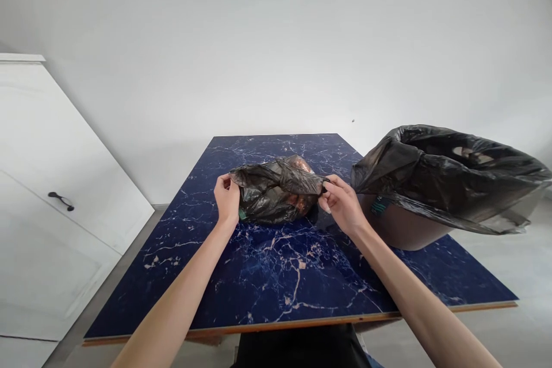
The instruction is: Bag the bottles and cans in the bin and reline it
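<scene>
A black plastic bag [269, 198] with something bulky inside lies on the blue marbled table. Reddish-brown and shiny patches of its contents show through the thin film; what they are I cannot tell. My left hand [227, 196] pinches the bag's edge at its left end. At the other end, my right hand [340, 198] grips the edge between thumb and fingers. Between both hands the top of the bag is pulled taut. Just right of my right hand stands a bin [401, 230] lined with another black bag [431, 172], whose mouth gapes open.
The blue table [276, 276] has a wooden front edge close to my body. To the left is a white cabinet [56, 144] with a black handle [61, 201]. A pale wall [276, 40] rises behind the table. Something light-coloured shows inside the bin.
</scene>
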Demonstrator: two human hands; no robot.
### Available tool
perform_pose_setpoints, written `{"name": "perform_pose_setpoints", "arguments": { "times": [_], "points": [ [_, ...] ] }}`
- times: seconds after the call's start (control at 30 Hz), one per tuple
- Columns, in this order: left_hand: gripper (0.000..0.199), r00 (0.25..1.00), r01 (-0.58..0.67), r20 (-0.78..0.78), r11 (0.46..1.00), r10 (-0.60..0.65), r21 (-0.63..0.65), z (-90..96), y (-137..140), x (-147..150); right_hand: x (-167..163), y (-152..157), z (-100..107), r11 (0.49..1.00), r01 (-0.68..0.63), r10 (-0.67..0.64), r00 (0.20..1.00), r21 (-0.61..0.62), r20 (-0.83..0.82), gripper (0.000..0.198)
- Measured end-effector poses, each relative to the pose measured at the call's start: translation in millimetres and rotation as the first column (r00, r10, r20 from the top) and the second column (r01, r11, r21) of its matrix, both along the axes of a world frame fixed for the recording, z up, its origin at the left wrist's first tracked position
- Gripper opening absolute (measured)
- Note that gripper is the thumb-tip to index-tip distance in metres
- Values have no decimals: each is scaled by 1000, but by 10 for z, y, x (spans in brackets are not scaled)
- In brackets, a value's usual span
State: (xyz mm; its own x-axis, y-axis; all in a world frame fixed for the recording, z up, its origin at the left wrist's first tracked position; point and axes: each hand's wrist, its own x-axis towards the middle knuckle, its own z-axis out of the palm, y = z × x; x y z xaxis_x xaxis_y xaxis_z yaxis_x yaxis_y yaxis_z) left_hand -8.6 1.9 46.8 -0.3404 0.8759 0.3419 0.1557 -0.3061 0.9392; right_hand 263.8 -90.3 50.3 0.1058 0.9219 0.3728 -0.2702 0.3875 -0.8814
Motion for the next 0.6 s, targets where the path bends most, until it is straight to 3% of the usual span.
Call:
{"name": "perform_pose_setpoints", "arguments": {
  "times": [0.17, 0.27, 0.33, 0.4, 0.47, 0.5, 0.6],
  "points": [
    [34, 999, 24, -23, 999, -23, 43, 146, -50, -25, 60, -454, 62, 997, -61, 59, 996, 41, 62, 23],
    [33, 997, -2, -74, 995, 9, 97, 243, -244, -14, 98, -772, 151, 992, -69, 32, 949, 105, 313, 17],
    [32, 986, -64, -135, 973, 96, 221, 298, -463, -5, 107, -960, 235, 985, -59, -34, 854, 161, 519, 19],
    [22, 950, -50, -250, 883, 186, 468, 345, -723, 6, 100, -1112, 318, 975, -89, -71, 742, 203, 666, 23],
    [16, 892, 173, -424, 747, 158, 642, 385, -976, 21, 80, -1226, 381, 958, -159, -85, 635, 238, 768, 24],
    [19, 838, 334, -538, 692, 93, 640, 402, -1084, 28, 68, -1270, 404, 947, -191, -102, 584, 259, 805, 25],
    [28, 554, 720, -819, 580, -150, 381, 427, -1302, 36, 42, -1370, 448, 916, -243, -185, 449, 319, 874, 24]
  ]
}}
